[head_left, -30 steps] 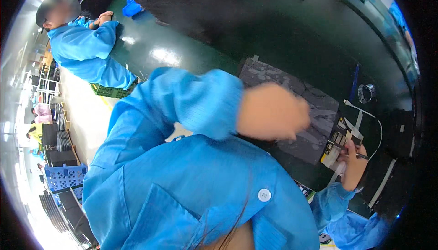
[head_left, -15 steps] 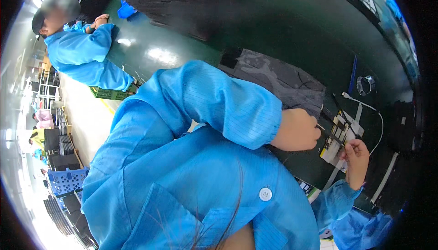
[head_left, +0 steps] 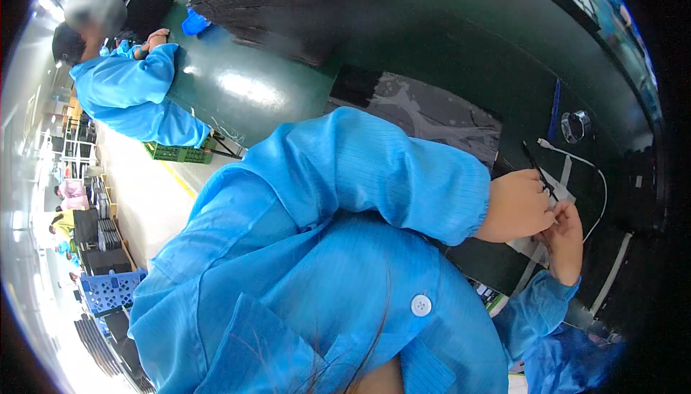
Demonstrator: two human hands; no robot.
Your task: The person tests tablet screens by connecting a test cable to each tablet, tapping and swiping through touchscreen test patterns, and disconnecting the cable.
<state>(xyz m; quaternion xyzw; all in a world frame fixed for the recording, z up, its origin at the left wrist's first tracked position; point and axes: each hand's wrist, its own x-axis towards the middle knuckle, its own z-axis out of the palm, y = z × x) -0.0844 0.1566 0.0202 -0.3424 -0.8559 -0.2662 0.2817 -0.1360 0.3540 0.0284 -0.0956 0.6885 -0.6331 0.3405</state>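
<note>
My left hand [head_left: 517,207] is closed, back of the hand uppermost, with its fingertips against my right hand. Below and to its right, my right hand [head_left: 565,239] is bent in a pinch, thumb and fingers together. Whatever lies between the two hands is hidden by the fingers. A thin black tool-like piece [head_left: 536,162] sticks out past the far side of my left hand; its lower end lies by the knuckles. Under the hands, a pale sheet or card [head_left: 531,250] is partly covered.
Beyond my left sleeve lies a dark flat fabric piece [head_left: 446,124] on the dark green table [head_left: 446,41]. A white cable [head_left: 601,185], a clear ring-shaped roll [head_left: 575,127] and a blue pen-like stick [head_left: 555,110] lie rightward. A co-worker [head_left: 126,84] sits at far left near black stacked strips [head_left: 252,5].
My left hand has moved right, from holding a thin black strip apart from my right hand to meeting its fingers. The strip is now hidden. My right hand has barely shifted.
</note>
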